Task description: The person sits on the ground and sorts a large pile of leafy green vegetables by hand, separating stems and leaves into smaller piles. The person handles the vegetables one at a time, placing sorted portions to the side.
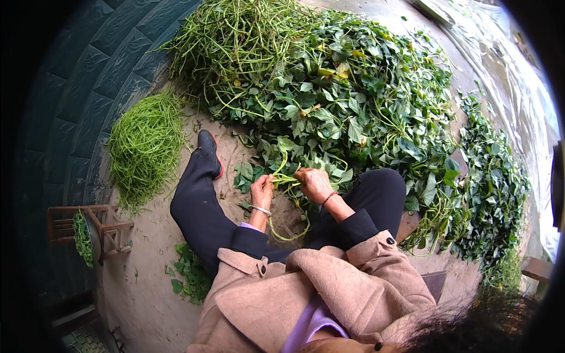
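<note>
Green stems (285, 179): a small bunch stretched between the two hands, near the middle of the view; long axis roughly 9 to 3 o'clock, lifting slightly toward 10 on the left.
Stray ends: one stem arches up toward 12 o'clock, ending near a leaf; a long one hangs in a loop toward 6.
Left hand (261, 197): fingertips pinched on the bunch's 9 o'clock end, pale bangle at the wrist.
Right hand (316, 186): fingers closed around its 3 o'clock end, apart from the left; reddish band at the wrist.
Floor (154, 247): tan, dusty-looking, with loose leaves (194, 276) between 7 and 8 o'clock from the hands.
Leafy heap (359, 100): broad, at 1 o'clock.
Stem mound (241, 44): tangled, at 11, touching the heap.
Bright pile (147, 147): thin stems, between 9 and 10.
Leaf strip (494, 182): along 3 o'clock.
Wall (88, 76): dark green, block-patterned, at 10.
Wooden stool (112, 232): between 8 and 9.
Clear sheeting (521, 88): wrinkled and shiny, at 2.
</note>
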`<state>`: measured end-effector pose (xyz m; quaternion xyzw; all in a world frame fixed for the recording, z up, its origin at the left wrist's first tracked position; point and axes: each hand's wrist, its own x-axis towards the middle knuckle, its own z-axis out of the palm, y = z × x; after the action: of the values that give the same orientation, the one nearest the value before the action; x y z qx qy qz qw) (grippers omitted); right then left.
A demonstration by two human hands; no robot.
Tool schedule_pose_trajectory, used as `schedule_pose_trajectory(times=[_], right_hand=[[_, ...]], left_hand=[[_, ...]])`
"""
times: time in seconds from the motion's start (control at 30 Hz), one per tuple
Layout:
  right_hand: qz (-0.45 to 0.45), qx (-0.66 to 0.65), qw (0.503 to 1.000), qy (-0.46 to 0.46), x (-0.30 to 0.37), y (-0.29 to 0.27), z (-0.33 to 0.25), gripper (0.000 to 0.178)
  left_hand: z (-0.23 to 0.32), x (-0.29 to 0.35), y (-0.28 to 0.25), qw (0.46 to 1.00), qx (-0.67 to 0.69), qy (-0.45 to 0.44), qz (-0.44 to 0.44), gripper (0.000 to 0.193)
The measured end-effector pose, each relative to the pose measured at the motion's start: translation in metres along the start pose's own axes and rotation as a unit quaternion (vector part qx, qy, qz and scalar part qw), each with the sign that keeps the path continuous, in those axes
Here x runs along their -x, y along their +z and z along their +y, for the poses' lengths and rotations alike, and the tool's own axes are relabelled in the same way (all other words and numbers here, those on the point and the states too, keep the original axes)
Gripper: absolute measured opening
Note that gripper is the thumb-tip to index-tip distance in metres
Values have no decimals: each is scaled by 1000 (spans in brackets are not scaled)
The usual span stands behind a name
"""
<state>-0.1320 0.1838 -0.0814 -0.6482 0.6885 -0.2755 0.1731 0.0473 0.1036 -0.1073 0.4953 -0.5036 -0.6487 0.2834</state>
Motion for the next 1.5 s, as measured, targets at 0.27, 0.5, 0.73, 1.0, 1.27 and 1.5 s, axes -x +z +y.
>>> schedule_pose_trajectory(times=[0.27, 0.5, 0.73, 1.0, 1.27, 1.5], right_hand=[[-233, -469, 838, 156, 11, 14, -32, 16], [-86, -243, 962, 88, 11, 28, 15, 14], [70, -561, 768, 301, -3, 5, 18, 13], [42, -641, 696, 320, -2, 18, 16, 20], [48, -504, 842, 188, -3, 22, -2, 10], [74, -652, 684, 319, -3, 8, -5, 12]], left_hand=[[-20, -2, 9, 964, -108, 175, 169, 18], [-6, -7, 3, 993, 68, -28, 89, 26], [-4, -8, -9, 998, 53, -27, 37, 25], [12, 3, 10, 997, 40, -37, -51, 17], [-19, 1, 12, 991, -121, 44, -25, 11], [-16, 3, -5, 974, 157, -158, -33, 15]])
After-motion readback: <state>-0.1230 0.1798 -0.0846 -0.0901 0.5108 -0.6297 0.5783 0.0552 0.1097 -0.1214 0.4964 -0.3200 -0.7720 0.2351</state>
